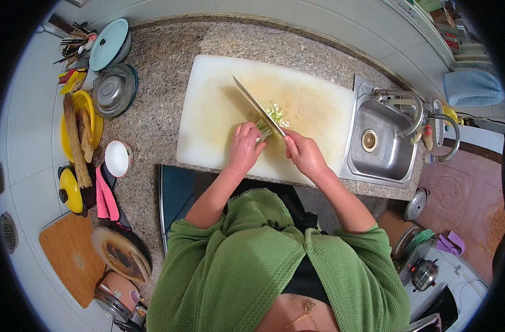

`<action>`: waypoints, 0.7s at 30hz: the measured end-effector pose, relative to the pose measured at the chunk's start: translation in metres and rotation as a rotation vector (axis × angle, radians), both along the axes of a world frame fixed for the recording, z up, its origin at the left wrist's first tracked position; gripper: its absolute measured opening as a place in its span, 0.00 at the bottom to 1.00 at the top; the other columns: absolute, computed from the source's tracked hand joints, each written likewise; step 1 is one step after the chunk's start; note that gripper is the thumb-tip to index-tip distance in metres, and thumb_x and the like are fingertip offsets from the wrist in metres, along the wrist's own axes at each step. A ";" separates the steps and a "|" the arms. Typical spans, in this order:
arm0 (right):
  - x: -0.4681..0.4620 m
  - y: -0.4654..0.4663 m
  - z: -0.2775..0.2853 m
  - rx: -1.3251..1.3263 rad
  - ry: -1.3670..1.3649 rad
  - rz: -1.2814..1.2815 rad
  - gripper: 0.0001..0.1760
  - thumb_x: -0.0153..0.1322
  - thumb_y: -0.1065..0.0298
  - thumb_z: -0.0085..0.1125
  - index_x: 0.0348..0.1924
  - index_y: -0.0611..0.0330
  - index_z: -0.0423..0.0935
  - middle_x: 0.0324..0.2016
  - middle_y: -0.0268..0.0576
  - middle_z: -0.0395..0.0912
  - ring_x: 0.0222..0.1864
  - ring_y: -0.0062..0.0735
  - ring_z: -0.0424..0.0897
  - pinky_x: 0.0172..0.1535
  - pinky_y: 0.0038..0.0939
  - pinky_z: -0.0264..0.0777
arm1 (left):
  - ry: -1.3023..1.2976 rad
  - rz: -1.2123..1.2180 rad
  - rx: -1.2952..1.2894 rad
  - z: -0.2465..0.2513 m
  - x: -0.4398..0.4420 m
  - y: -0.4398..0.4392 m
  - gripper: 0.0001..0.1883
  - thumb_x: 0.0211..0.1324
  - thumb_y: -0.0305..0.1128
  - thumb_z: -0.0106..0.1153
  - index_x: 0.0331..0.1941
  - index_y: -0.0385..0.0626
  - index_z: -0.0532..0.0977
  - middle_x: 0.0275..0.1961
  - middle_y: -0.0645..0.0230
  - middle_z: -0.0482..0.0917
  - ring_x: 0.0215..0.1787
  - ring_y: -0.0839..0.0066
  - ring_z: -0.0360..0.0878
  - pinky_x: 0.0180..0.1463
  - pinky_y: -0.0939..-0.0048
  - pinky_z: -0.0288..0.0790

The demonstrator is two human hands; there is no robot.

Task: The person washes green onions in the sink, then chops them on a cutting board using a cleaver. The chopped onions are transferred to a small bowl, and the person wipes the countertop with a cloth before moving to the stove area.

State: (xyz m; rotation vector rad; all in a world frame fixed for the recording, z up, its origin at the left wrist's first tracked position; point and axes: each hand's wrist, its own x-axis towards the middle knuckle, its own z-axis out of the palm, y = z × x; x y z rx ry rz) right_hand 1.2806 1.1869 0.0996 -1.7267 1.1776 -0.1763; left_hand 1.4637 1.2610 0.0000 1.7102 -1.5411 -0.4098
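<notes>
On the stone counter lies a large white cutting board (211, 91) with yellowish stains. My right hand (303, 152) grips a kitchen knife (254, 101), whose blade slants up and left across the middle of the board. Beside the blade, my left hand (243, 145) presses a bunch of thin green stalks (264, 129) with curled fingers. The blade rests against the cut end of the bunch. Small chopped green and white pieces (278, 115) are scattered just right of the blade.
A steel sink (381, 145) with a curved faucet (406, 97) adjoins the board's right end. Along the left wall stand a light-blue enamel lid (109, 43), a glass lid (111, 91), a yellow basin (96, 128), a white bowl (118, 158) and a pink cloth (105, 195).
</notes>
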 end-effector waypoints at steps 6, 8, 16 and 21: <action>-0.022 0.018 0.020 0.092 0.091 0.062 0.22 0.84 0.58 0.50 0.66 0.58 0.77 0.23 0.52 0.80 0.24 0.42 0.81 0.36 0.41 0.77 | -0.006 -0.020 0.101 -0.006 0.006 0.002 0.12 0.45 0.25 0.73 0.33 0.41 0.79 0.44 0.58 0.80 0.51 0.52 0.76 0.57 0.55 0.72; -0.018 0.021 0.009 0.049 0.091 0.072 0.22 0.84 0.58 0.51 0.66 0.58 0.77 0.23 0.53 0.80 0.25 0.43 0.81 0.36 0.41 0.77 | -0.016 -0.017 0.081 -0.008 0.007 0.002 0.11 0.45 0.24 0.73 0.32 0.41 0.79 0.43 0.57 0.80 0.50 0.52 0.77 0.56 0.55 0.72; 0.016 0.005 -0.027 -0.131 -0.042 0.086 0.21 0.84 0.58 0.51 0.66 0.57 0.77 0.22 0.52 0.79 0.24 0.42 0.81 0.35 0.41 0.76 | 0.003 -0.017 0.089 -0.008 0.004 0.001 0.10 0.44 0.23 0.72 0.32 0.40 0.80 0.42 0.58 0.80 0.50 0.52 0.77 0.54 0.55 0.73; 0.001 0.000 0.004 0.029 -0.028 0.058 0.21 0.84 0.58 0.51 0.66 0.58 0.78 0.21 0.49 0.78 0.23 0.39 0.80 0.34 0.38 0.75 | 0.009 0.014 0.042 -0.003 0.002 0.013 0.15 0.41 0.23 0.75 0.34 0.41 0.79 0.45 0.58 0.80 0.52 0.53 0.76 0.55 0.56 0.72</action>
